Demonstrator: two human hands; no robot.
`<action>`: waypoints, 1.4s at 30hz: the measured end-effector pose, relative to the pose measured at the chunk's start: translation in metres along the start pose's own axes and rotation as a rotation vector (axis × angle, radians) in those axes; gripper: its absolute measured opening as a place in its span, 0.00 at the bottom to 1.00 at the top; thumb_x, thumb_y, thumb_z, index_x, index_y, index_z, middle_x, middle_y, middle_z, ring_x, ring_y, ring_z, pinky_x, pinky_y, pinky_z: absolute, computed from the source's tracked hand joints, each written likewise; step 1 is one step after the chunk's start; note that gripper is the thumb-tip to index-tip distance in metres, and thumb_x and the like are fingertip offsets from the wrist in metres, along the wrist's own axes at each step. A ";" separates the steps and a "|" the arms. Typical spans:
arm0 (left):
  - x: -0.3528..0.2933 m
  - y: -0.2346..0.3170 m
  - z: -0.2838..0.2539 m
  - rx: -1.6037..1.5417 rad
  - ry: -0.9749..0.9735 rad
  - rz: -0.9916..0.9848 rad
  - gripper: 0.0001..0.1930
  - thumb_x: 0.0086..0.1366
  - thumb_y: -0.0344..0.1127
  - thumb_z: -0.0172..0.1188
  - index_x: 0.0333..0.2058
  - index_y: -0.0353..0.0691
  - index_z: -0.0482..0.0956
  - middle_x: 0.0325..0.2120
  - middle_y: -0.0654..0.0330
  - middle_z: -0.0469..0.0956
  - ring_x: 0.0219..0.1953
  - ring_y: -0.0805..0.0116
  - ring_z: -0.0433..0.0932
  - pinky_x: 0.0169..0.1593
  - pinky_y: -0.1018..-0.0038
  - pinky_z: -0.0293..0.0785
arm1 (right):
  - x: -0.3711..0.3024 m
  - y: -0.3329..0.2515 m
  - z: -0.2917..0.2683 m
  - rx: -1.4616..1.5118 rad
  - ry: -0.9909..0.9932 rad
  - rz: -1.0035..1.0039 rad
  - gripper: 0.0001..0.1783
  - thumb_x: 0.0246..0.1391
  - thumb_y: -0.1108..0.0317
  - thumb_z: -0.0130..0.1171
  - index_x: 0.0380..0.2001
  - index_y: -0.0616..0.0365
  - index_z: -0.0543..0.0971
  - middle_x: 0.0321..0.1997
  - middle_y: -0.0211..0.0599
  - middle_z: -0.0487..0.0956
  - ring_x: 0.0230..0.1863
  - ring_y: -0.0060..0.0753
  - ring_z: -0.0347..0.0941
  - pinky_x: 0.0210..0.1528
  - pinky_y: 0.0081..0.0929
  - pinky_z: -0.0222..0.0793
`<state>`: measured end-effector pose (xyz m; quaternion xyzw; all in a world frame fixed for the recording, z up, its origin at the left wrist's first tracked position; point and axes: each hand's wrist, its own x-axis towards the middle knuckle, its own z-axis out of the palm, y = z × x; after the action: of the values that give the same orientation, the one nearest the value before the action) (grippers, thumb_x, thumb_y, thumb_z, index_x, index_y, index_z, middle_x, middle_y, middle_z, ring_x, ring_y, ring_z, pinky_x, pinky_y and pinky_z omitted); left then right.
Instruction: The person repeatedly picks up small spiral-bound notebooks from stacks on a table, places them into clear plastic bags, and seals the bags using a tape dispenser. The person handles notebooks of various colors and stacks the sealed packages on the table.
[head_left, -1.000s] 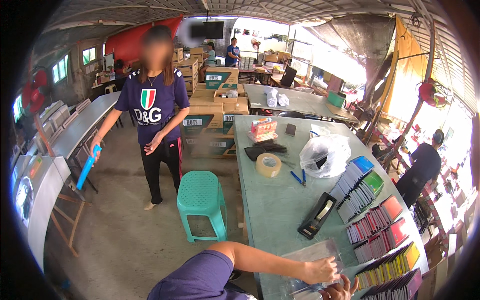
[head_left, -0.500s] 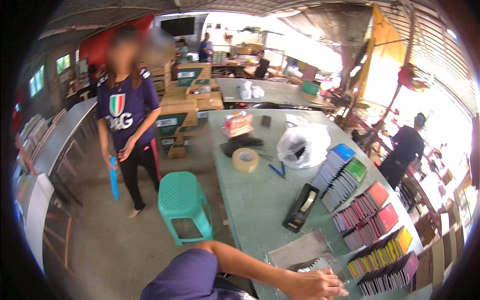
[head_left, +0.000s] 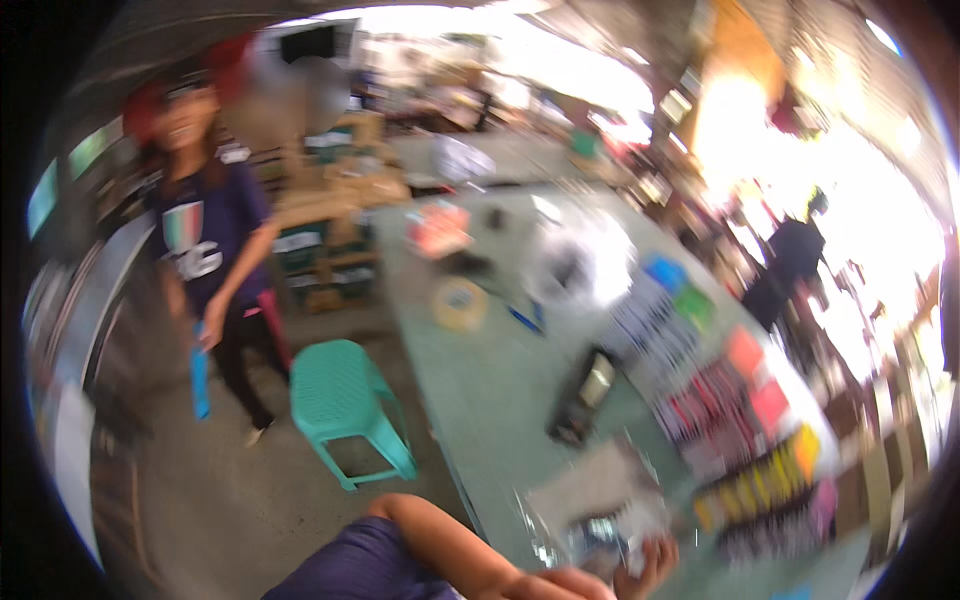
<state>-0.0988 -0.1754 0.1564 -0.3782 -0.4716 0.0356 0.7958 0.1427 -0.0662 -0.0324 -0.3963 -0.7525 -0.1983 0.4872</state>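
My left hand [head_left: 562, 586] is at the bottom edge, mostly cut off and smeared by motion. Its purple-sleeved arm enters from the lower edge. Just right of it, what appears to be my right hand [head_left: 650, 566] shows blurred, bent fingers beside a clear plastic bag [head_left: 590, 490] on the table. Something dark and shiny lies in the lower part of that bag. I cannot tell whether either hand grips it. Beyond the bag rests a black tape dispenser [head_left: 582, 398]. Rows of spiral-bound notebooks [head_left: 715, 410] with blue, green, red, yellow and pink covers stand to the right.
On the green table [head_left: 440, 370] are a tape roll [head_left: 460, 304], blue pen-like items [head_left: 527, 318] and a white plastic bag [head_left: 580, 260]. A teal stool [head_left: 345, 385] stands left. Behind it a person [head_left: 215, 230] holds a blue strip. Cardboard boxes [head_left: 330, 250] are stacked behind.
The view has swung and blurred, shifting the scene mostly left. My left hand has come down off the clear bag toward the bottom edge, and other fingers now show beside the bag.
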 end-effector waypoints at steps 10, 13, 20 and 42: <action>0.012 0.160 0.036 -1.936 -0.076 1.021 0.16 0.54 0.33 0.56 0.44 0.45 0.75 0.37 0.62 0.74 0.43 0.73 0.71 0.55 0.62 0.60 | 0.032 -0.004 -0.025 0.081 -0.524 0.169 0.26 0.38 0.72 0.59 0.47 0.54 0.74 0.52 0.34 0.71 0.57 0.38 0.65 0.57 0.39 0.59; 0.027 0.147 0.039 -2.201 0.277 0.759 0.12 0.53 0.34 0.56 0.39 0.49 0.77 0.40 0.64 0.73 0.45 0.71 0.70 0.56 0.61 0.59 | 0.032 -0.002 -0.026 0.130 -0.510 0.198 0.25 0.40 0.72 0.59 0.47 0.54 0.74 0.52 0.34 0.71 0.57 0.37 0.65 0.58 0.37 0.59; 0.088 0.210 0.066 -1.973 0.280 0.955 0.02 0.47 0.38 0.59 0.19 0.50 0.79 0.49 0.66 0.68 0.59 0.62 0.56 0.62 0.53 0.48 | 0.022 -0.006 -0.016 0.069 -0.528 0.232 0.23 0.46 0.73 0.56 0.49 0.52 0.74 0.56 0.34 0.71 0.61 0.36 0.63 0.61 0.38 0.57; 0.092 0.200 0.086 -2.184 -0.058 0.698 0.12 0.45 0.34 0.61 0.32 0.45 0.78 0.41 0.58 0.72 0.53 0.56 0.64 0.56 0.54 0.56 | 0.028 0.003 -0.018 0.173 -0.547 0.247 0.22 0.40 0.70 0.60 0.44 0.47 0.76 0.42 0.29 0.71 0.46 0.36 0.65 0.46 0.33 0.62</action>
<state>-0.0547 0.0534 0.1185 -0.9763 -0.1383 -0.1652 -0.0218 0.1493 -0.0648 0.0004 -0.4807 -0.8157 0.0412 0.3192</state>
